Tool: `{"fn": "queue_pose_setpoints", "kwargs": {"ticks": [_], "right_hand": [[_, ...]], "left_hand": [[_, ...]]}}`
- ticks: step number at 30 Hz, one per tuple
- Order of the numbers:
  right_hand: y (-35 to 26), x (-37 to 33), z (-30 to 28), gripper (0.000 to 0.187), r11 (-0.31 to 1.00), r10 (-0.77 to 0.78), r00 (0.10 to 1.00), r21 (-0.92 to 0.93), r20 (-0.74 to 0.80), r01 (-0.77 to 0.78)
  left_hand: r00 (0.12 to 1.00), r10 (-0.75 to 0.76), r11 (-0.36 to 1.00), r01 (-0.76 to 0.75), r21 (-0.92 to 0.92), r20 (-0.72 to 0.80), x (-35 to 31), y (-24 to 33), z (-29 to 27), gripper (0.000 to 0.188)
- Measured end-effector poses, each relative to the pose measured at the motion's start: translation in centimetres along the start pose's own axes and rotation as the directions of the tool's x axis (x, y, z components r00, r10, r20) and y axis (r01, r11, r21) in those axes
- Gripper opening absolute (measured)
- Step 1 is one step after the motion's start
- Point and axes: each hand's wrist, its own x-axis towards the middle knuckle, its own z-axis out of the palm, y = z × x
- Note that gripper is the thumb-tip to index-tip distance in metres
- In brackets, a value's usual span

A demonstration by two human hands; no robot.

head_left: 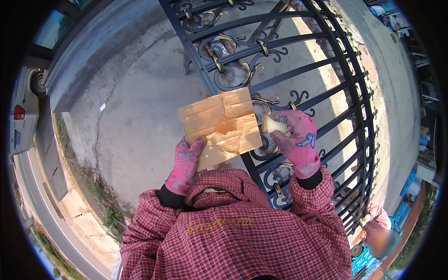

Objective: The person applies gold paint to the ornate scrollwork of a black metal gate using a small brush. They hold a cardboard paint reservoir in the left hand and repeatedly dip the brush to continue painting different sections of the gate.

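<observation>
My left hand [186, 163], in a pink patterned glove, grips the lower left corner of a creased piece of brown cardboard [238, 105], thumb on top. A golden-brown smear [226, 127] lies in the middle of the cardboard. In my right hand [299, 142], gloved alike, a small white sponge [277, 125] is pinched at its waist. The sponge's tan-orange face points left toward the cardboard, just apart from it. Beneath both hands lies a dark wrought-iron gate panel [298, 79] with scrolls and gold-touched leaf ornaments [226, 72].
The panel rests on a support whose leg [186, 63] stands on the concrete floor [140, 93]. A co-worker [377, 228] in pink is at the panel's far lower right end. A parked vehicle [23, 112] and a road [51, 210] are at the left.
</observation>
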Motion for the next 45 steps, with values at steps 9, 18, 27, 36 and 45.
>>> {"fn": "queue_pose_setpoints", "kwargs": {"ticks": [9, 18, 27, 36, 45], "right_hand": [[8.8, -1.5, 5.6, 0.033, 0.976, 0.115, 0.973, -0.207, 0.199, -0.073], [10.2, 1.5, 8.5, 0.035, 0.955, -0.029, 0.965, -0.278, 0.259, 0.103], [9.3, 3.1, 9.1, 0.028, 0.957, -0.058, 0.909, -0.236, 0.413, 0.169], [10.0, 2.9, 8.7, 0.033, 0.961, -0.102, 0.966, -0.229, 0.236, 0.158], [10.2, 1.4, 9.0, 0.032, 0.973, 0.013, 0.973, -0.226, 0.231, 0.041]], "left_hand": [[0.993, 0.079, 0.996, -0.082, -0.036, -0.083, 0.0, 1.2, -4.4, 0.034], [0.989, 0.088, 0.995, -0.094, -0.046, -0.121, -0.5, 1.3, -5.1, 0.035], [0.984, 0.097, 0.993, -0.106, -0.05, -0.151, -0.8, 1.5, -5.3, 0.036], [0.984, 0.097, 0.992, -0.108, -0.068, -0.148, -0.6, 1.6, -5.3, 0.036], [0.987, 0.077, 0.994, -0.087, -0.068, -0.138, -0.2, 1.6, -4.9, 0.035]]}}
